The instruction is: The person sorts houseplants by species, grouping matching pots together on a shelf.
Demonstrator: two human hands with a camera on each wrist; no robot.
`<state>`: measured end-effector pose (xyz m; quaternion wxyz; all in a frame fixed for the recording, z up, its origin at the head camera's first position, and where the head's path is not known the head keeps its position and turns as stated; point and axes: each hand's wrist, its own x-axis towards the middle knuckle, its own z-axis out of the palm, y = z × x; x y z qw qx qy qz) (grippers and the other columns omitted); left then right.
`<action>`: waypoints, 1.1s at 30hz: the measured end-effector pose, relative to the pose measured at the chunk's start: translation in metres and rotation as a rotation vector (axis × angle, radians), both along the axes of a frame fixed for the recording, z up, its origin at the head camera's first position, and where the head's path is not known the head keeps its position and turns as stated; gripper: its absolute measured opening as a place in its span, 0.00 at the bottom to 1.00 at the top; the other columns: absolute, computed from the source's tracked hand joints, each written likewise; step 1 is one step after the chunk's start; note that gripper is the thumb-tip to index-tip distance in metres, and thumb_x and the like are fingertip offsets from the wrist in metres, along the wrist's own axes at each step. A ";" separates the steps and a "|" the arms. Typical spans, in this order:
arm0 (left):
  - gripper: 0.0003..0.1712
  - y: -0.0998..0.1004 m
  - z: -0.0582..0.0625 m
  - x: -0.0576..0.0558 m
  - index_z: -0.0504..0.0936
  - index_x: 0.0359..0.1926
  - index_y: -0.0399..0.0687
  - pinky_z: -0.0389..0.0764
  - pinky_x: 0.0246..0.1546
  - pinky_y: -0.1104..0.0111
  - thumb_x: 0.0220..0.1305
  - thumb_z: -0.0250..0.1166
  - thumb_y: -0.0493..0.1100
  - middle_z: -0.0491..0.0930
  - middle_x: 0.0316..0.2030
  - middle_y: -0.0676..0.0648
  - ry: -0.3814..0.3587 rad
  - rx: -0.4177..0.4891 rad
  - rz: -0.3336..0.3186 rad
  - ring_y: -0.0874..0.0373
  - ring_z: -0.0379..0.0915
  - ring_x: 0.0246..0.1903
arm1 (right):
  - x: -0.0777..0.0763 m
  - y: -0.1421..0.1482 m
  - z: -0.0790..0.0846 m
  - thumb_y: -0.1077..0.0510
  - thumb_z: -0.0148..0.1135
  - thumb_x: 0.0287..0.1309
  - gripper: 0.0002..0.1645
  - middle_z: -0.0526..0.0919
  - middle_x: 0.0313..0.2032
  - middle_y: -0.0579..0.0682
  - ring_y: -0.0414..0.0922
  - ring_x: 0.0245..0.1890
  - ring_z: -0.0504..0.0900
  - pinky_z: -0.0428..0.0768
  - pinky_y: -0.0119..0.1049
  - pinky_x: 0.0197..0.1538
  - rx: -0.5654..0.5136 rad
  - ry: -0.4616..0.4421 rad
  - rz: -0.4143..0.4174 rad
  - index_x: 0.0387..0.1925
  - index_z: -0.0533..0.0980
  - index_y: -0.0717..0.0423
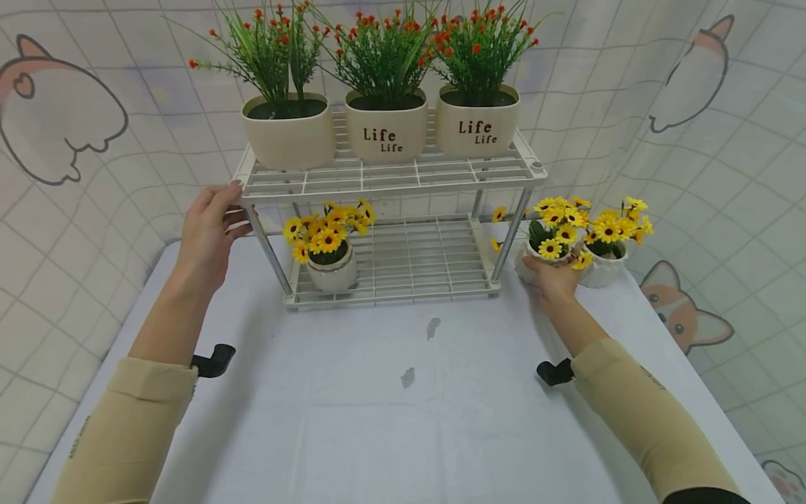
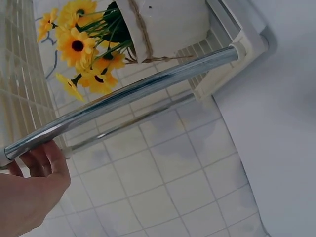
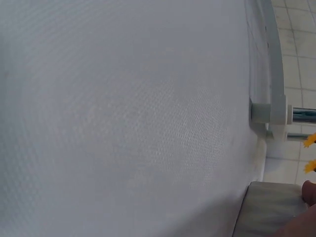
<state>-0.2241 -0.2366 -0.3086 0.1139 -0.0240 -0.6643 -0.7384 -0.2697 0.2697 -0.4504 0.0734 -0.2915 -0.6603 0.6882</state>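
Note:
My left hand [image 1: 210, 234] grips the upper left corner of a two-tier white wire shelf [image 1: 390, 183]. In the left wrist view its fingers [image 2: 52, 158] bend at the top end of the metal post [image 2: 133, 98]. To the shelf's right, my right hand [image 1: 557, 280] holds a small white pot [image 1: 527, 264] of yellow artificial flowers [image 1: 557, 220] by its side. The pot [image 3: 269, 207] shows partly in the right wrist view, with the fingers at its rim. A similar flower pot [image 1: 603, 269] stands just right of it. Another pot [image 1: 334, 271] sits on the lower tier's left end.
On the top tier stand three cream planters [image 1: 290, 140] with red-flowered grass plants, two lettered "Life". A white cloth covers the table [image 1: 352, 420], with two grey patches [image 1: 408, 378] on it. Behind hangs a tile-patterned curtain [image 1: 145, 126] with cartoon dogs.

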 end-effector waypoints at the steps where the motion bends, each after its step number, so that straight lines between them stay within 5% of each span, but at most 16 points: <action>1: 0.14 0.000 0.000 0.000 0.73 0.49 0.47 0.74 0.49 0.70 0.77 0.59 0.52 0.74 0.48 0.48 -0.003 -0.009 0.003 0.56 0.71 0.48 | 0.000 0.000 0.000 0.59 0.74 0.60 0.70 0.36 0.81 0.44 0.39 0.79 0.39 0.45 0.27 0.73 0.010 -0.007 0.000 0.82 0.30 0.41; 7: 0.15 0.001 0.001 0.001 0.72 0.49 0.47 0.73 0.50 0.70 0.78 0.58 0.53 0.73 0.48 0.48 -0.005 -0.028 0.015 0.56 0.71 0.49 | -0.001 -0.002 -0.002 0.57 0.74 0.61 0.70 0.34 0.81 0.47 0.41 0.79 0.37 0.43 0.29 0.73 0.057 -0.022 0.005 0.82 0.30 0.43; 17: 0.14 0.001 0.001 0.001 0.72 0.48 0.47 0.69 0.53 0.68 0.77 0.60 0.52 0.72 0.49 0.48 -0.047 0.090 -0.051 0.56 0.69 0.50 | 0.000 -0.005 -0.003 0.58 0.73 0.62 0.68 0.37 0.81 0.47 0.41 0.79 0.38 0.43 0.28 0.73 0.099 -0.009 -0.002 0.82 0.31 0.43; 33: 0.17 -0.001 -0.003 -0.002 0.68 0.54 0.51 0.59 0.59 0.64 0.78 0.56 0.57 0.67 0.49 0.49 -0.078 0.075 -0.116 0.56 0.62 0.53 | 0.011 0.001 -0.001 0.49 0.74 0.61 0.67 0.39 0.81 0.52 0.45 0.79 0.41 0.47 0.32 0.74 0.156 -0.097 0.041 0.82 0.34 0.52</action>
